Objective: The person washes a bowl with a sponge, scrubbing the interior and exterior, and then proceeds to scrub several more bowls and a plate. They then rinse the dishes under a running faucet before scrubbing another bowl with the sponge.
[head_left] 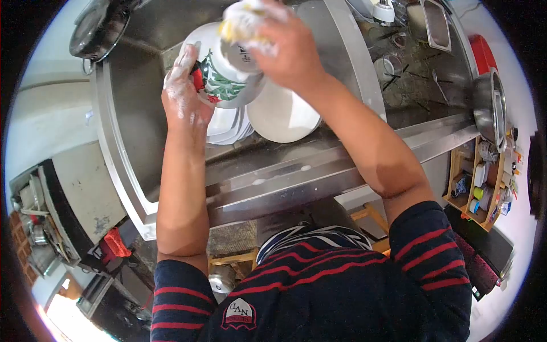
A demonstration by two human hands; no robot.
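Note:
My left hand [185,97], streaked with white suds, grips a white bowl [227,85] with green leaves and red flowers on its outside. The bowl is tipped so that its base ring and printed mark face me. In my right hand [293,54] is a foamy yellow-and-white sponge [242,28], close over the bowl's base and blurred by motion. Below the bowl, in the steel sink [137,131], lie a round white plate [285,117] and a stack of white dishes [228,128], partly hidden by the bowl and my left hand.
A dark metal pot [99,31] stands at the sink's upper left corner. To the right, the wet drainboard area holds a clear glass [390,65] and a rectangular steel tray [436,25]. A steel basin [490,108] leans at its far right end. The sink's front edge [285,185] runs beneath my forearms.

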